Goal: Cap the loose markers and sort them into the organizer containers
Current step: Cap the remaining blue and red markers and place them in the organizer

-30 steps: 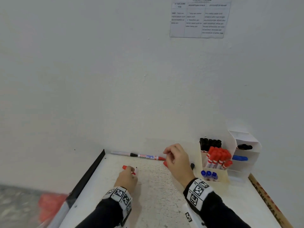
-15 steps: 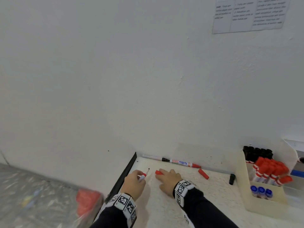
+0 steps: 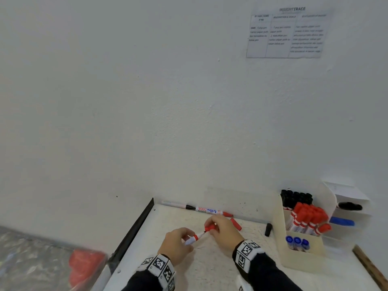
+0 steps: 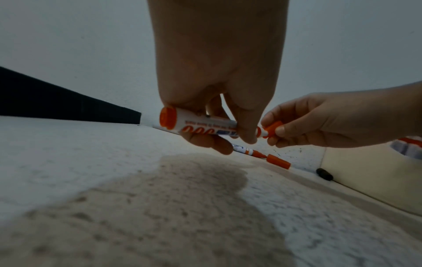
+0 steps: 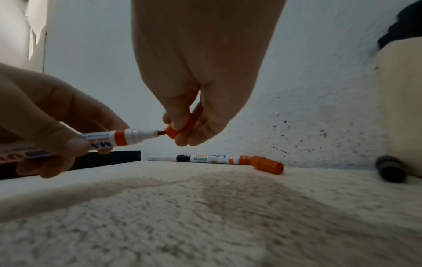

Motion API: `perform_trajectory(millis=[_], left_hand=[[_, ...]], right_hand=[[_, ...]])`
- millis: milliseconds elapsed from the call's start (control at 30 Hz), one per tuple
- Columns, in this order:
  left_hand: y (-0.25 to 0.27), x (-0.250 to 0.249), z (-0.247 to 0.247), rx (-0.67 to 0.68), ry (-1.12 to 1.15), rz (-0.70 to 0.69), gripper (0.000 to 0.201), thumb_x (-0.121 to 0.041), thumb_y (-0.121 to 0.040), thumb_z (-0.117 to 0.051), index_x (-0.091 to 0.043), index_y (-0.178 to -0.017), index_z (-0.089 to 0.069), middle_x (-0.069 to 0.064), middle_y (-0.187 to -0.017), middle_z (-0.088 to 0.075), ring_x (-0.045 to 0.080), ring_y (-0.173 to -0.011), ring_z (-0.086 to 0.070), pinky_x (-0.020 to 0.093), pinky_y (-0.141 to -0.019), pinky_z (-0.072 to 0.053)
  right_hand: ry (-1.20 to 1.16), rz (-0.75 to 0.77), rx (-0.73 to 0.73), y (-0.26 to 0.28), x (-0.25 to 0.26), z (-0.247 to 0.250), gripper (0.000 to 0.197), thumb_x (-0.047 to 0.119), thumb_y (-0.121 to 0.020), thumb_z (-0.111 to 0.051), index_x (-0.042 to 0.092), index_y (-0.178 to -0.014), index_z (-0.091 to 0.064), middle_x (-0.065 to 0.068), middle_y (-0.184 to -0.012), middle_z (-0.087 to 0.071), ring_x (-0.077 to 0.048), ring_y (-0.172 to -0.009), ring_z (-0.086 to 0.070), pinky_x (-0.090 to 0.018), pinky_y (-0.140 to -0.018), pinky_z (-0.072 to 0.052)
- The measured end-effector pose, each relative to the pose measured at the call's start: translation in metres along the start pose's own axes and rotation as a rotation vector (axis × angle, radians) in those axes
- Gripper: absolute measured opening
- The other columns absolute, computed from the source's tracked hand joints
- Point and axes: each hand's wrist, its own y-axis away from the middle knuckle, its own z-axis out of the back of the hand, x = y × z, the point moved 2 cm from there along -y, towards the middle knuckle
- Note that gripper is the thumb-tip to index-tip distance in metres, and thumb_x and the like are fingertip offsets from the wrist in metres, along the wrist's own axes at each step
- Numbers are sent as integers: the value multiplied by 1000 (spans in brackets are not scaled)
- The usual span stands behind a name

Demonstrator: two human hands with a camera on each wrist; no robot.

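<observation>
While your left hand point(image 3: 177, 241) gripped the red marker point(image 3: 194, 238), your right hand point(image 3: 225, 231) had lifted the red cap point(image 3: 210, 228) off the surface to its tip, so capping was imminent.

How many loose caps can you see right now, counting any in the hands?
3. A red cap pinched in the right hand; another red cap on the table; a black cap lying beside the organizer. None seem hidden.

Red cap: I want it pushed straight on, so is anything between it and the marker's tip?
Nothing visible. The red cap, pinched by the right hand, sits right at the tip of the marker held by the left hand.
</observation>
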Motion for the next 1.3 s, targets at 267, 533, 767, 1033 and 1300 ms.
perform_trajectory(millis=[267,533,767,1033,1300], left_hand=[[9,-28,-29,57,-1,-75,32,-8,-83,-62,-23,-111,-65,-8,-95,-58,7,-92,-53,13,-81,-38],[14,-44,-47,43,13,-88,30,-9,-84,-59,-25,-110,-65,-8,-98,-60,8,-94,-55,16,-84,-40],[23,-40,-61,67,-64,-82,30,-25,-91,-50,-38,-115,-61,-12,-116,-64,10,-106,-58,27,-95,-45],[29,-41,-61,85,13,-123,49,-40,-71,-47,-26,-116,-60,-6,-103,-56,10,-96,-55,17,-82,-44],[33,-40,-59,-22,52,-147,16,-17,-80,-65,-25,-78,-51,-5,-82,-57,13,-76,-52,26,-72,-44]], right_hand=[[-164,-75,-72,36,-28,28,37,-6,-85,-50,31,-79,-53,8,-89,-59,1,-84,-60,-11,-77,-47],[-234,-80,-163,63,-42,43,32,-5,-85,-53,27,-82,-55,5,-95,-60,-8,-88,-64,-18,-83,-52],[-293,-82,-90,73,-46,34,33,-6,-83,-55,27,-83,-59,7,-98,-62,-6,-95,-63,-16,-86,-50],[-242,-119,-115,78,-39,22,23,12,-87,-58,34,-83,-58,3,-92,-63,-5,-77,-58,-14,-69,-45],[-81,-171,-101,76,-34,15,27,35,-96,-42,15,-80,-53,4,-69,-50,-11,-65,-47,-19,-57,-35]])
